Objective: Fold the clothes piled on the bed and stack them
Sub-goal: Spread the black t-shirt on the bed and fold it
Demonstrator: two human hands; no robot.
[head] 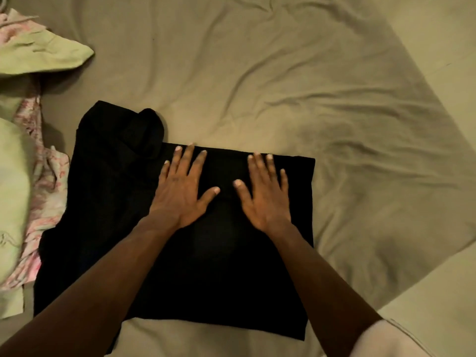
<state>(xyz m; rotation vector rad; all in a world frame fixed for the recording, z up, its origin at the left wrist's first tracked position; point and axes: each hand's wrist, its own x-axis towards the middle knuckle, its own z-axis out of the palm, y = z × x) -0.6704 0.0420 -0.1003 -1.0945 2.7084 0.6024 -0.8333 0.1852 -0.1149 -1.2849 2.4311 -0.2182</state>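
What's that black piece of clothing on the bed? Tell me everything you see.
The black garment is plain, soft-looking cloth with no print. It lies flat on the olive bed sheet: its right part folded into a neat rectangle, its left part looser, with a bunched lump at the far edge. The left hand and the right hand press flat on the folded part, fingers spread. Its left edge meets a pile of green and pink clothes.

Left hand (180, 191) and right hand (262, 194) flat, fingers spread.
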